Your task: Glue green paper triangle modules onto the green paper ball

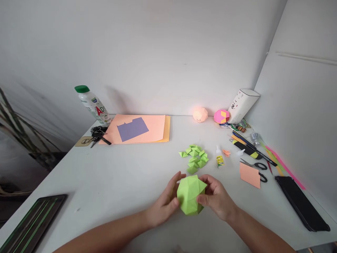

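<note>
A light green folded-paper polyhedron (pixel 190 195) is held just above the white table (pixel 118 175), between both hands. My left hand (pixel 164 200) cups its left side with the fingers curled round it. My right hand (pixel 217 198) grips the right side, thumb on the front face. Just behind it lies a heap of several small green folded paper units (pixel 195 157). A small glue bottle (pixel 219 158) with a yellow label stands to the right of the heap.
Orange paper sheets (pixel 147 128) with a purple piece lie at the back, beside a green-capped bottle (pixel 92 104) and keys (pixel 98 135). Scissors (pixel 256 167), an orange note (pixel 249 175), pens, a black phone (pixel 301 203) sit right. A dark tablet (pixel 34 221) lies front left.
</note>
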`<state>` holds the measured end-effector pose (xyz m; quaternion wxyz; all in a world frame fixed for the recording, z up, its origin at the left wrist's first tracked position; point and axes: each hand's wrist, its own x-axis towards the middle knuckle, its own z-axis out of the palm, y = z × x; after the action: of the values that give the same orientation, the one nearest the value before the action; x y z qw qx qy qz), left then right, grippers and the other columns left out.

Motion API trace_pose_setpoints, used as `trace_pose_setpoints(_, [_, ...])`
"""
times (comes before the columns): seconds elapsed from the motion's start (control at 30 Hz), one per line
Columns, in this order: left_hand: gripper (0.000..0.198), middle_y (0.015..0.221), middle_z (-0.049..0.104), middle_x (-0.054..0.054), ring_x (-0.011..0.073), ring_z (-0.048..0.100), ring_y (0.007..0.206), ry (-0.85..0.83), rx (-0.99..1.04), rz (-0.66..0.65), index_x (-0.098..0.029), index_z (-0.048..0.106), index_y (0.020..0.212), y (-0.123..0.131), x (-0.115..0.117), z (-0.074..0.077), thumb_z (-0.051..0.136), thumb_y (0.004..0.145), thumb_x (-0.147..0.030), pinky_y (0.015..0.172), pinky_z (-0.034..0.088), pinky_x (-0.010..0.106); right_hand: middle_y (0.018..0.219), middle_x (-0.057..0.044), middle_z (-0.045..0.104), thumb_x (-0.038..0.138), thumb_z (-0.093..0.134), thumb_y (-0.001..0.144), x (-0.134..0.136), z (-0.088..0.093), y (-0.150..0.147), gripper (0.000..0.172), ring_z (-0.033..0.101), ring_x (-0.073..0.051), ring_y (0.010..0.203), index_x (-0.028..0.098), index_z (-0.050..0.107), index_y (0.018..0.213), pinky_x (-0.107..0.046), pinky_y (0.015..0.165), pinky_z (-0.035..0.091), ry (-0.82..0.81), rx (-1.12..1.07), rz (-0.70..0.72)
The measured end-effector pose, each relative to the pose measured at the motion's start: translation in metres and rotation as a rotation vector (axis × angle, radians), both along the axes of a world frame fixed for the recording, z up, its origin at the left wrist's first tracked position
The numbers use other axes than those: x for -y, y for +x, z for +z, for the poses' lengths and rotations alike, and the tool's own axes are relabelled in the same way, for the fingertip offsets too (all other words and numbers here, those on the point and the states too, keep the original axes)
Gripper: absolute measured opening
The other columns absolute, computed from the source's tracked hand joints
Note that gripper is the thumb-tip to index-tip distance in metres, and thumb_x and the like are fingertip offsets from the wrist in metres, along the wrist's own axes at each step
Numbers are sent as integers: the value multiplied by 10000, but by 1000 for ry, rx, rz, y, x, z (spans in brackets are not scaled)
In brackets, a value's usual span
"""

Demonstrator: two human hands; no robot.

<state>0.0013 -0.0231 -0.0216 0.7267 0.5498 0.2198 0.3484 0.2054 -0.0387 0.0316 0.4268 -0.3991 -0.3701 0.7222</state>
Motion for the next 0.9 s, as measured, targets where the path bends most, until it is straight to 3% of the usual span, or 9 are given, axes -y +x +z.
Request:
trace_pose_setpoints(0.1, [562,1479,287,135,309,342,1313,-165,-14,-10,-253,279,1407,-1,-3,-1,341,920,-526,1059,314,493,776,4,666,263,857,592,-4,-2,4,364,618,-135,709,185,621,858,-258,643,474,-37,-103,-77])
trace_pose_setpoints(0.2, [509,1354,466,151,297,513,1167,-259,23,-113,-213,389,1345,0,-5,2,392,919,-492,955,429,485,745,25,650,255,869,573,-7,-3,4,370,611,-121,699,195,629,847,-248,654,472,-94,-169,-127])
trace_pose_setpoints(0.27, [533,1192,585,156,274,629,979,-304,41,-183,-196,397,1328,1,-6,3,450,894,-501,832,501,466,753,32,646,248,860,591,-8,-4,4,374,613,-119,711,209,629,883,-249,663,475,-129,-183,-142])
trace_pose_setpoints(0.37, [608,931,670,127,237,687,745,-367,57,-219,-163,386,1307,3,-8,4,510,848,-542,669,542,396,774,35,641,241,837,635,-9,-5,3,370,617,-118,737,224,620,934,-249,677,477,-165,-172,-161])
trace_pose_setpoints(0.57, [620,823,677,96,205,692,665,-412,68,-197,-151,397,1266,5,-11,5,537,823,-562,630,546,343,808,24,635,320,825,645,-10,-4,1,445,624,-136,754,227,583,1007,-260,679,478,-135,-176,-88])
trace_pose_setpoints(0.7, [616,940,658,114,208,684,740,-354,12,-187,-170,353,1335,3,-10,8,478,863,-545,714,549,401,830,6,642,328,854,583,-8,-3,0,539,619,-158,753,221,546,1012,-266,639,475,-85,-99,-60])
trace_pose_setpoints(0.8, [572,1243,544,159,230,661,897,-200,-122,-127,-230,261,1416,2,-7,9,379,922,-494,840,523,466,814,-3,643,314,857,567,-5,1,0,555,606,-165,743,206,532,1004,-269,624,468,-22,51,-53])
trace_pose_setpoints(0.83, [549,1367,443,162,256,611,1040,-101,-156,-83,-251,239,1430,1,-5,7,353,938,-465,897,500,476,813,-2,640,301,850,574,-3,3,0,548,598,-160,736,201,532,1008,-268,628,463,1,119,-35])
trace_pose_setpoints(0.9, [549,1519,213,127,295,302,1357,199,-227,56,-278,189,1450,-1,-3,4,366,946,-403,1042,387,482,804,8,621,262,825,602,-1,7,-1,489,569,-142,712,194,544,996,-256,627,445,57,297,31])
